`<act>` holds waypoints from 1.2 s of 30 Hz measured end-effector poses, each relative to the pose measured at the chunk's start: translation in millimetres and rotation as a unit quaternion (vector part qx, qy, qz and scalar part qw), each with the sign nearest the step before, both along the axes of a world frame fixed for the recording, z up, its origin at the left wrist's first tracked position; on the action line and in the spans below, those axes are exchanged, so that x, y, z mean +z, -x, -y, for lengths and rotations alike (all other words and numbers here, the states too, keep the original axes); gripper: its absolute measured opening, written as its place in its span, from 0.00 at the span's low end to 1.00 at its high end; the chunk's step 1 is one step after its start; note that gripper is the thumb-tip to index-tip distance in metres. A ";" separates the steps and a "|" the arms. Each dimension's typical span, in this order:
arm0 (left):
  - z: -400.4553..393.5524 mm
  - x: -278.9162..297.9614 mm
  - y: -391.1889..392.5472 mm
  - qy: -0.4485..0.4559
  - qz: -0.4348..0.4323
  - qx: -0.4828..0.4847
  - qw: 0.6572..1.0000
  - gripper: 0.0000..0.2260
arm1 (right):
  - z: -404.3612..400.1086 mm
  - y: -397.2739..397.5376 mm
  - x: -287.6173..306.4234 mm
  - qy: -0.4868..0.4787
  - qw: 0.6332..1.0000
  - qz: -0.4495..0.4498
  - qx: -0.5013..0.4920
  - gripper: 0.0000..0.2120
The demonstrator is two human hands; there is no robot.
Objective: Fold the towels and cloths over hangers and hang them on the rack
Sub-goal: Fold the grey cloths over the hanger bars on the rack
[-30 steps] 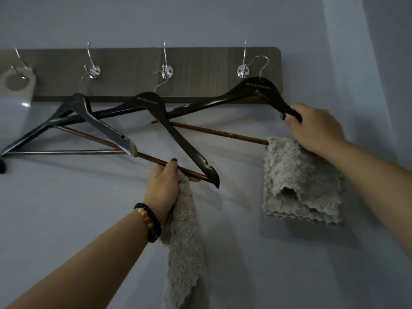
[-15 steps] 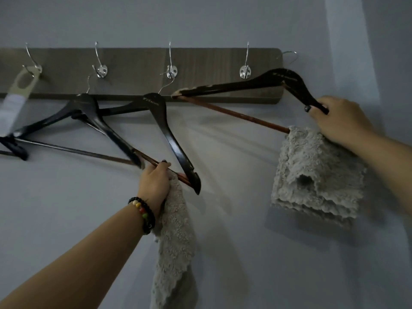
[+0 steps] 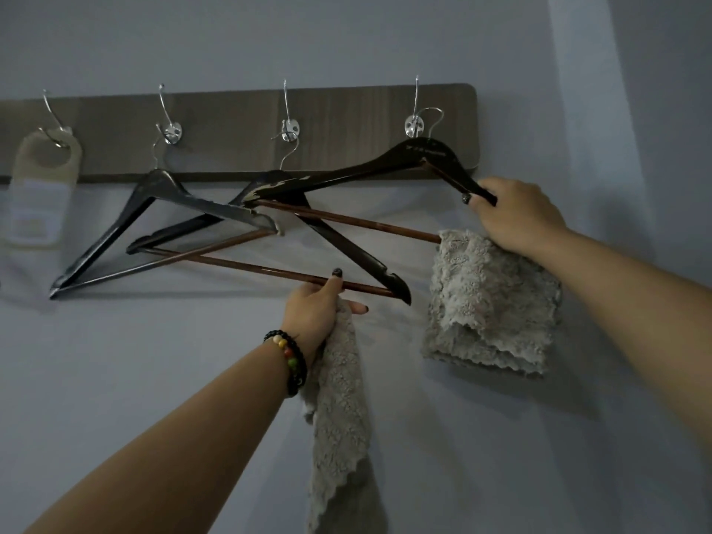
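I am watching two bare hands working at the wall rack (image 3: 239,148), a dark wood-grain board with four chrome hooks, where the hanging job is looking roughly half done. Below the rack's right end, the right hand (image 3: 516,213) is gripping the tip of the right hanger (image 3: 346,175), fingers curled round its dark, chipped lacquer arm; its wire hook is sitting at the rightmost chrome hook (image 3: 415,125), though I cannot tell whether it is fully seated. A fluffy grey folded cloth (image 3: 493,302) with scalloped edges is already draping over that hanger's reddish-brown bar, just under the right hand. Below the rack's middle, the left hand (image 3: 316,314) is pinching the round wooden bar of the middle hanger (image 3: 339,244) while clutching the second cloth (image 3: 339,410), a long limp strip of the same plush grey weave that is dangling down the wall and, by my reading, not yet folded over the bar. Under the rack's left half, a third hanger (image 3: 162,210) is hanging bare, tilted and crossing the middle one. A pale card tag (image 3: 42,186) is looped on the leftmost hook. A beaded bracelet (image 3: 289,360) is circling the left wrist. I judge the second cloth and any further towels as still to go.
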State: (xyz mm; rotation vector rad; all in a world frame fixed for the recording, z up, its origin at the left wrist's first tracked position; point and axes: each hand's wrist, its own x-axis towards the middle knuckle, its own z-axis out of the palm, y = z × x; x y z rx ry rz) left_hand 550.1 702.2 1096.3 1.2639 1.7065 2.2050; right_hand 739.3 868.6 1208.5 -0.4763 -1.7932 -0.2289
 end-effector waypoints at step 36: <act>9.0 -154.2 -113.9 -0.003 0.057 -0.105 0.993 0.10 | 90.3 -63.1 -316.4 0.606 0.679 0.023 0.414 0.19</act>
